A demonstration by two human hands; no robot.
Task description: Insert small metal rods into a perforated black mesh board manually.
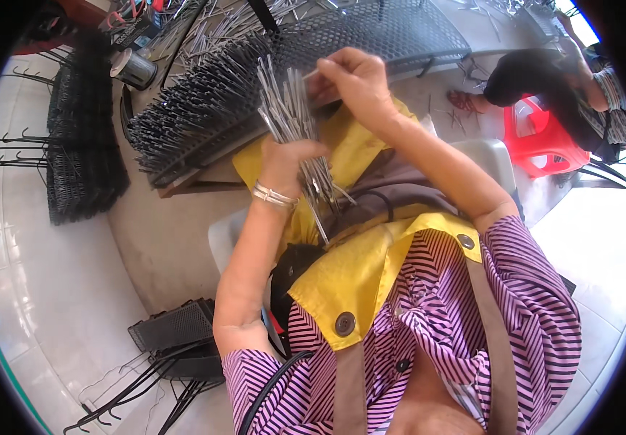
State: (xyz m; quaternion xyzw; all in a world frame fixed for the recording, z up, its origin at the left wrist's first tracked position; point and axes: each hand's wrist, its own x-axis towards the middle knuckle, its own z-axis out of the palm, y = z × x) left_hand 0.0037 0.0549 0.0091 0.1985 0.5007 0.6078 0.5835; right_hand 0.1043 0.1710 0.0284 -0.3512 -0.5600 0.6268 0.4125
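Note:
My left hand [284, 168] is wrapped round a bundle of thin grey metal rods [284, 109], held upright over my lap; their lower ends stick out below the fist. Beside the top of the bundle, my right hand [362, 85] is closed in a pinch, its fingertips smeared, so what they hold cannot be made out. Just beyond both hands lies a long curved black perforated panel [407, 36]. Dense rows of dark rods [190, 109] stand in its left part, while its right part shows bare holes. A yellow and brown apron [349, 290] covers my front.
Loose rods [211, 29] are scattered behind the panel, near a metal can [134, 69]. Black brush-like racks with hooks [85, 138] stand at the left. Black mesh pieces [175, 330] lie lower left. Another person's leg [519, 76] and a red stool [537, 141] are at the right.

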